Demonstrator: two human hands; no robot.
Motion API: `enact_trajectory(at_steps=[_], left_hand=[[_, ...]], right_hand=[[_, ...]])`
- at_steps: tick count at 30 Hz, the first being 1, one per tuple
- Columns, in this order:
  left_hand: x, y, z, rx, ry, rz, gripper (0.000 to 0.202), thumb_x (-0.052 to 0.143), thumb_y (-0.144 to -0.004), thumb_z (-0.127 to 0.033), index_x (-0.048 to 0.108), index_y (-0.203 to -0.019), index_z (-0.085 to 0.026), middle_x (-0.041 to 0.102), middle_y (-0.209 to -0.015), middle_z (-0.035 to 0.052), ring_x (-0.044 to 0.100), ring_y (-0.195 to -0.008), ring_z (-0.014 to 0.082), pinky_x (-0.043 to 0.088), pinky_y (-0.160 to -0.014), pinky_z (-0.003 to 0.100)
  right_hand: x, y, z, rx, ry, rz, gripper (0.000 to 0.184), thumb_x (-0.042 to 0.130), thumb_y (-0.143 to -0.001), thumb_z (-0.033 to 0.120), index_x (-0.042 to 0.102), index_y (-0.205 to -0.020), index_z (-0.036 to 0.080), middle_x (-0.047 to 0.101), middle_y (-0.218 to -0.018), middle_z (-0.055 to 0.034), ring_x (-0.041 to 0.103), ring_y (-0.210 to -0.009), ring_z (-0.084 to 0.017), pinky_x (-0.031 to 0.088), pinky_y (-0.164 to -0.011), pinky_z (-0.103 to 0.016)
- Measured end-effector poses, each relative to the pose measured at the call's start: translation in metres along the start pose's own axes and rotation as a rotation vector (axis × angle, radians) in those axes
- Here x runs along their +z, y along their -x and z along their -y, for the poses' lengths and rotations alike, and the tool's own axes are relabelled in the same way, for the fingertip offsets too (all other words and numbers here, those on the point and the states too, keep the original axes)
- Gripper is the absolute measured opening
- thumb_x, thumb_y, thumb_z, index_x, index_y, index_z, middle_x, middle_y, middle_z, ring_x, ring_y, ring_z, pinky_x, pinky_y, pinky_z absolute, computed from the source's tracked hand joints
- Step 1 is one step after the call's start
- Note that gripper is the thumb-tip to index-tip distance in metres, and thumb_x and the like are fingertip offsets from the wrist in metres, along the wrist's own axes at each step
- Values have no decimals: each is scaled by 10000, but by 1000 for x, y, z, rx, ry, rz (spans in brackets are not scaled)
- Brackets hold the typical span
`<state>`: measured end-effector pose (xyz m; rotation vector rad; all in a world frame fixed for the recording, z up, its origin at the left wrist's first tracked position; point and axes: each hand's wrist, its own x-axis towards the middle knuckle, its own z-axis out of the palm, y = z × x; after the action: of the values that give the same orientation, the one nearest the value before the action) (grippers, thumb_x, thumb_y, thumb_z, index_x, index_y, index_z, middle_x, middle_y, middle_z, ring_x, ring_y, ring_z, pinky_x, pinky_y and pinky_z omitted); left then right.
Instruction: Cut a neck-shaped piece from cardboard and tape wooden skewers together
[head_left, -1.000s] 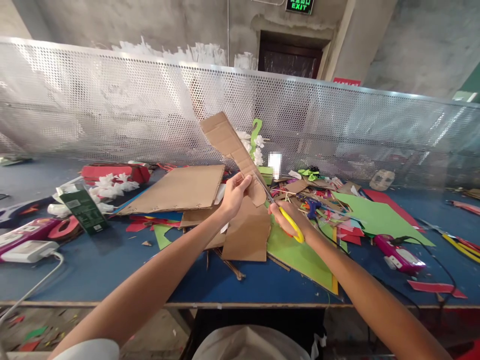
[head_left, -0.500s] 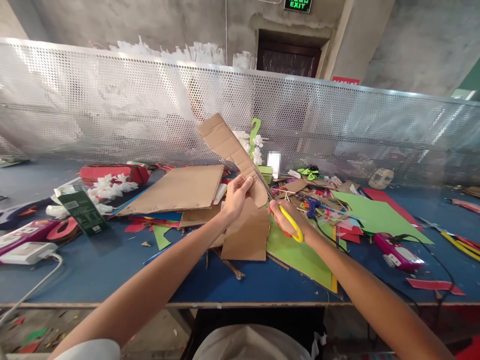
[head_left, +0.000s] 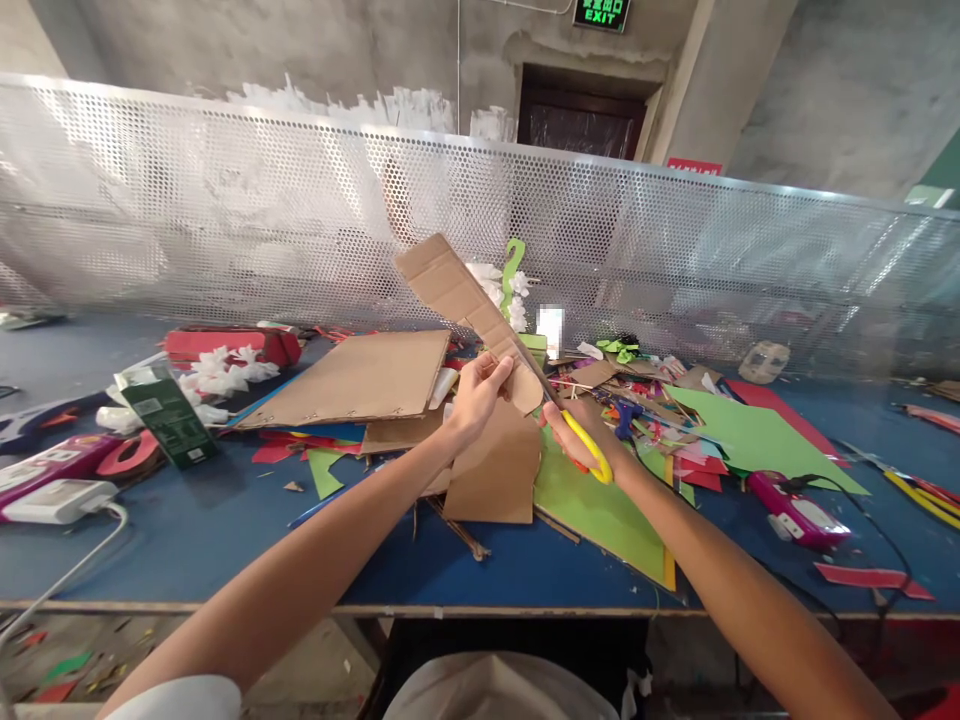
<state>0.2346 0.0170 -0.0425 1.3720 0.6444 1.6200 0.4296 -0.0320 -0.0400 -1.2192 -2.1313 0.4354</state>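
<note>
My left hand (head_left: pixel 477 392) is closed on a long strip of brown corrugated cardboard (head_left: pixel 457 300), held up off the table with its far end tilted up and to the left. My right hand (head_left: pixel 579 444) grips yellow-handled scissors (head_left: pixel 583 448), whose blades reach up into the right edge of the strip near my left fingers. Below both hands, another flat cardboard piece (head_left: pixel 495 470) lies on the blue table (head_left: pixel 225 530) next to a green paper sheet (head_left: pixel 592 505).
A large cardboard sheet (head_left: pixel 360 378) lies left of centre. Further left are a green carton (head_left: pixel 169 415), white paper flowers (head_left: pixel 225 370) and a white power strip (head_left: pixel 56 500). Coloured paper scraps and a pink glue gun (head_left: pixel 795 510) lie to the right. A perforated metal screen (head_left: pixel 675 250) backs the table.
The scissors have advanced a little further along the strip's edge, and my left hand has shifted slightly with the cardboard. Everything on the table is unmoved.
</note>
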Motion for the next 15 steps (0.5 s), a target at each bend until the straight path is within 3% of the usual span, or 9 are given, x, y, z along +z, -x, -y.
enact_trajectory(at_steps=[7, 12, 15], left_hand=[[1, 1, 0, -12, -3, -23, 417, 776, -826, -563, 628, -835, -173, 578, -718, -2, 507, -612, 122, 424, -588, 249], [1, 0, -1, -59, 63, -18, 409, 806, -800, -532, 596, -836, -183, 571, -746, -7, 549, -656, 129, 475, -634, 253], [-4, -5, -3, -71, 137, -50, 421, 798, -807, -544, 571, -860, -195, 590, -804, -9, 582, -693, 123, 499, -663, 249]], right_hand=[[3, 4, 7, 53, -13, -13, 610, 287, -1049, 659, 576, -742, 218, 490, -550, 4, 530, -558, -186, 383, -588, -288], [1, 1, 4, 32, -9, -41, 642, 319, -1013, 726, 589, -740, 212, 522, -577, -10, 566, -599, -202, 405, -595, -292], [-1, -1, 0, 35, -28, -1, 660, 327, -983, 785, 599, -831, 203, 535, -577, -6, 559, -568, -195, 413, -579, -288]])
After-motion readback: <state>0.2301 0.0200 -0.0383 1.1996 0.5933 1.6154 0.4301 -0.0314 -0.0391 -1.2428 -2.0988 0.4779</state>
